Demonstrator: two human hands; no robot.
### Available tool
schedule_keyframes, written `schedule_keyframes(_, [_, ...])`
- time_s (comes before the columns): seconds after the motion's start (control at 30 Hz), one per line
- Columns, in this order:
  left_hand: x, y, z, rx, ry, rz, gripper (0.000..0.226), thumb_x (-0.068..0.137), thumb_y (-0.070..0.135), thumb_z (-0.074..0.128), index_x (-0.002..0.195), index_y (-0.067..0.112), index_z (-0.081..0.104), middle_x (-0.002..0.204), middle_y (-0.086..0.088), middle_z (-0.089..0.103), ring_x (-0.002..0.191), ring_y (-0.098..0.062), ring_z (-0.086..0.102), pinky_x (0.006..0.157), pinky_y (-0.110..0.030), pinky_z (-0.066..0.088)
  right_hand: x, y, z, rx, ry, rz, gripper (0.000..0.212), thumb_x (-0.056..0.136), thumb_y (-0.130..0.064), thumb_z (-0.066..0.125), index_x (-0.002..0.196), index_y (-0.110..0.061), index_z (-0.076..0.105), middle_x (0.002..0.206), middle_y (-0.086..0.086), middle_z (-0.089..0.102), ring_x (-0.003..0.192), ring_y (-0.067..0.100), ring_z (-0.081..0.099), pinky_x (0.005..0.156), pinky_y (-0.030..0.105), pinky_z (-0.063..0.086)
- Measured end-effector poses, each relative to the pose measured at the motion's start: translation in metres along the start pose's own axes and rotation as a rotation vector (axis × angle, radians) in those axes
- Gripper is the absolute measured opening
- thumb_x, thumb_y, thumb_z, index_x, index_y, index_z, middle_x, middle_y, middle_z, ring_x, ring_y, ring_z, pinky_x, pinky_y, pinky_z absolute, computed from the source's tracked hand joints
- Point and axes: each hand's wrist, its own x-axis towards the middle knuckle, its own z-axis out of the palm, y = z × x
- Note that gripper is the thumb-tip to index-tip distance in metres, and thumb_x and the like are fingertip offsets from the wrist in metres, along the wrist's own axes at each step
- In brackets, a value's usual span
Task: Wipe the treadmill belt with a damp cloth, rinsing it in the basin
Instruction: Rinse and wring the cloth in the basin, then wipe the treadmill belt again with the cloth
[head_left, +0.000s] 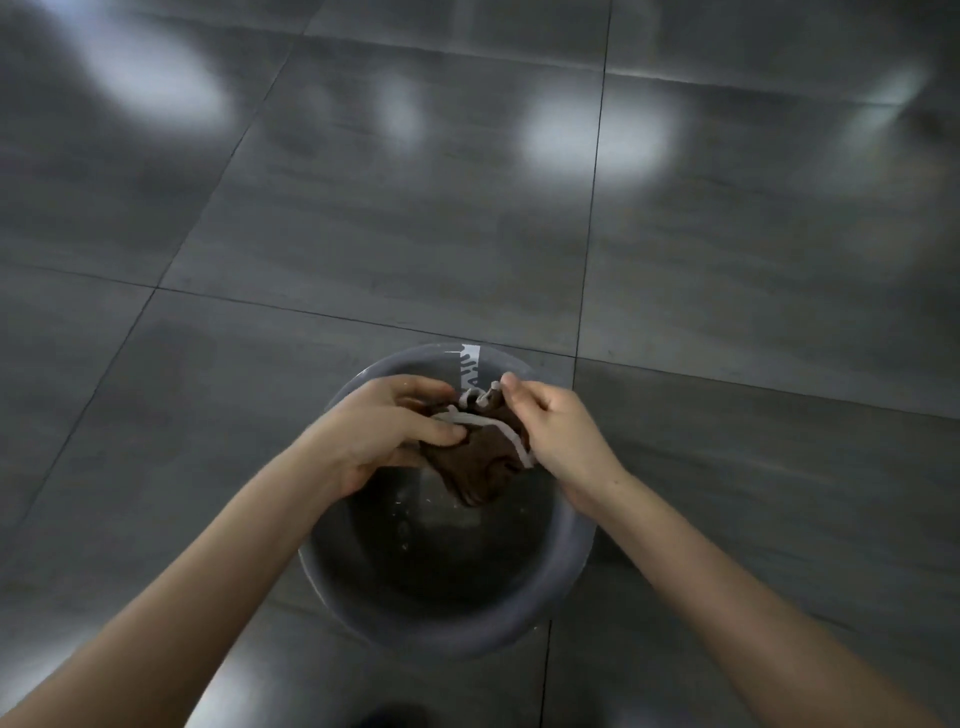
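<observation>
A round grey basin (332, 582) stands on the floor below me, with a little water and bubbles at its bottom. Over it I hold a brown cloth with a white edge (480, 457), bunched and hanging down into the basin. My left hand (384, 431) grips the cloth's left side, thumb across the top. My right hand (556, 431) pinches its right upper part with curled fingers. The treadmill is not in view.
Large dark grey glossy floor tiles (415, 234) surround the basin, with bright light reflections at the far side. A white printed label (470, 371) runs down the basin's far inner wall. A dark shape sits at the bottom edge.
</observation>
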Motion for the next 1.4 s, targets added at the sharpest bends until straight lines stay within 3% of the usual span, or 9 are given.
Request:
schedule_keyframes(0.1, [0.001,0.021,0.004,0.061,0.017,-0.031,0.045,0.077,-0.013,0.063,0.115,0.011,0.060,0.111,-0.011,0.064,0.097,-0.023,0.065,0.073,-0.029,0.058,0.000,-0.018,-0.002,-0.105,0.064,-0.002,0.036,0.099,-0.033,0.043,0.088,-0.009,0.067,0.083,0.008,0.069,0.078,0.016,0.064,0.070,0.028,0.049])
schedule_keyframes(0.23, [-0.024,0.054,0.018,0.105,0.027,-0.044,0.047,0.076,-0.017,0.060,0.114,0.012,0.059,0.102,-0.008,0.066,0.090,-0.018,0.064,0.070,-0.024,0.058,-0.023,-0.059,-0.013,0.048,0.015,0.189,0.024,0.095,-0.040,0.050,0.090,-0.023,0.066,0.091,-0.004,0.069,0.085,0.003,0.064,0.075,0.017,0.050])
schedule_keyframes(0.33, [-0.053,0.078,0.034,0.149,0.065,-0.069,0.043,0.073,-0.013,0.065,0.106,0.014,0.062,0.100,-0.009,0.068,0.094,-0.023,0.066,0.086,-0.038,0.055,-0.056,-0.093,-0.032,0.179,-0.028,0.286,0.018,0.090,-0.025,0.063,0.102,-0.012,0.066,0.095,0.002,0.070,0.084,0.010,0.067,0.072,0.022,0.054])
schedule_keyframes(0.43, [-0.092,0.106,0.063,0.172,0.037,-0.095,0.032,0.071,-0.007,0.070,0.095,0.013,0.068,0.097,-0.011,0.071,0.096,-0.028,0.067,0.092,-0.046,0.051,-0.105,-0.129,-0.055,0.325,0.097,0.324,0.018,0.087,-0.001,0.061,0.103,-0.009,0.063,0.083,0.000,0.067,0.068,0.005,0.065,0.056,0.016,0.049])
schedule_keyframes(0.77, [-0.257,0.220,0.253,0.341,-0.229,-0.040,0.035,0.075,0.001,0.073,0.109,0.007,0.066,0.102,-0.012,0.070,0.093,-0.027,0.068,0.083,-0.040,0.056,-0.314,-0.271,-0.184,0.643,0.572,0.415,0.019,0.088,0.004,0.055,0.086,-0.014,0.061,0.060,-0.005,0.065,0.049,0.009,0.060,0.043,0.017,0.043])
schedule_keyframes(0.93, [-0.330,0.263,0.348,0.445,-0.433,-0.009,0.025,0.078,-0.005,0.068,0.094,0.013,0.065,0.093,-0.008,0.069,0.090,-0.025,0.067,0.082,-0.038,0.055,-0.413,-0.328,-0.246,0.676,0.774,0.431,0.018,0.086,-0.001,0.058,0.085,-0.019,0.061,0.070,0.000,0.063,0.061,0.014,0.059,0.056,0.023,0.046])
schedule_keyframes(1.0, [-0.355,0.274,0.386,0.483,-0.505,0.011,0.027,0.078,-0.008,0.067,0.098,0.010,0.063,0.091,-0.008,0.068,0.084,-0.024,0.067,0.074,-0.032,0.057,-0.453,-0.344,-0.267,0.697,0.835,0.423,0.016,0.086,-0.004,0.060,0.087,-0.019,0.061,0.074,0.000,0.061,0.064,0.014,0.057,0.059,0.025,0.045])
schedule_keyframes(1.23, [-0.442,0.280,0.505,0.638,-0.665,0.061,0.028,0.079,-0.009,0.065,0.101,0.008,0.061,0.090,-0.006,0.066,0.077,-0.018,0.063,0.055,-0.019,0.053,-0.580,-0.368,-0.324,0.708,1.034,0.377,0.015,0.085,-0.004,0.065,0.085,-0.018,0.061,0.073,0.000,0.061,0.060,0.011,0.059,0.055,0.022,0.050])
schedule_keyframes(1.4, [-0.498,0.259,0.596,0.755,-0.715,0.110,0.033,0.079,-0.004,0.069,0.110,0.003,0.060,0.104,-0.010,0.065,0.093,-0.026,0.064,0.060,-0.024,0.050,-0.673,-0.361,-0.374,0.676,1.143,0.414,0.014,0.085,-0.005,0.067,0.084,-0.017,0.062,0.074,0.002,0.062,0.062,0.013,0.059,0.059,0.025,0.051])
